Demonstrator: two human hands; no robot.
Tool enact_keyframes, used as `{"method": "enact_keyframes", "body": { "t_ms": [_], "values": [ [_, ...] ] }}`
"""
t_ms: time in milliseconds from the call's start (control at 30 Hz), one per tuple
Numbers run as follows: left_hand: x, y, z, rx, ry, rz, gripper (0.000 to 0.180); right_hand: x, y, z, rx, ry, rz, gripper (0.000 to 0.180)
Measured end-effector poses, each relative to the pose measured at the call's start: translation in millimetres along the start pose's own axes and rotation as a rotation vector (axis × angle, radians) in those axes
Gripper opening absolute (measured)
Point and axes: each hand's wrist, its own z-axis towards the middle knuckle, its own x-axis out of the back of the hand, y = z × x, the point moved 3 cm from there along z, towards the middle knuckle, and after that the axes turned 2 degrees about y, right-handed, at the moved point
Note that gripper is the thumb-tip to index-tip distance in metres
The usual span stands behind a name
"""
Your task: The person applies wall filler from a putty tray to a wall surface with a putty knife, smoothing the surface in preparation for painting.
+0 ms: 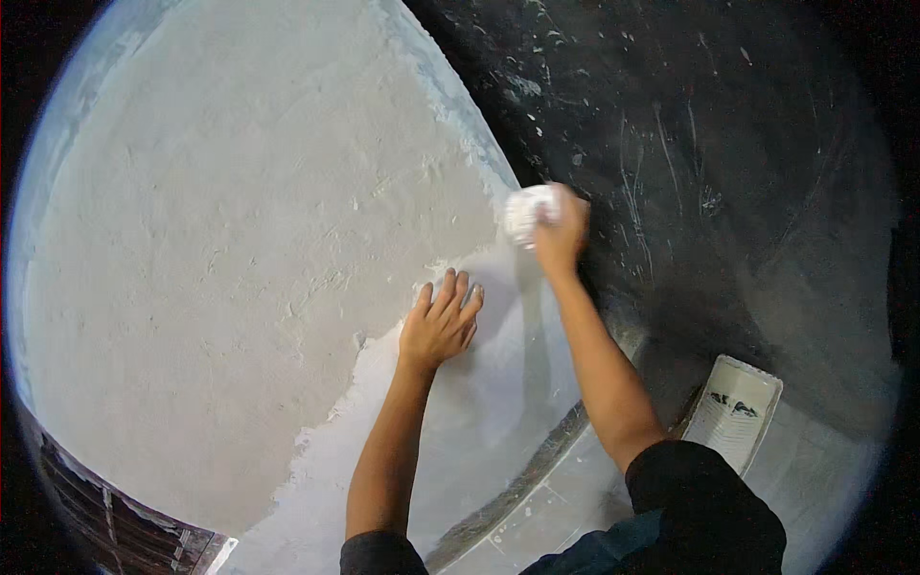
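Note:
A large pale wall (240, 220) fills the middle and left, with a rough beige-grey area and a smoother whitish area (479, 422) along its lower right. My left hand (439, 324) lies against the wall with its fingers spread, where the two areas meet. Farther right, at the wall's edge, my right hand (563, 232) is closed around a rounded white wad (527, 215) that looks like bunched cloth. Motion blurs the wad and the fingers, and part of it is hidden in the grip.
A dirty white paint tray (738, 417) with a ribbed slope stands right of my right arm. Beyond the wall's edge stretches a dark surface (709, 172) with pale scratches and splatters. Dark brown slatted woodwork (115, 513) shows at the lower left.

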Motion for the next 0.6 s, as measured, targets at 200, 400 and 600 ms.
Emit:
{"method": "enact_keyframes", "body": {
  "t_ms": [200,400,600],
  "values": [
    [-0.9,-3.8,-10.2,-0.036,0.055,-0.046,0.045,-3.8,-40.6,-17.8,0.190,-0.255,0.313,0.044],
    [16.9,-0.7,-16.0,0.021,0.110,-0.221,0.042,32.4,-11.5,-6.8,-0.055,0.109,-0.081,0.041],
    [30.2,45.2,-17.5,0.141,0.174,-0.466,0.037,79.5,-30.6,-25.5,0.010,-0.056,-0.047,0.045]
  ]
}}
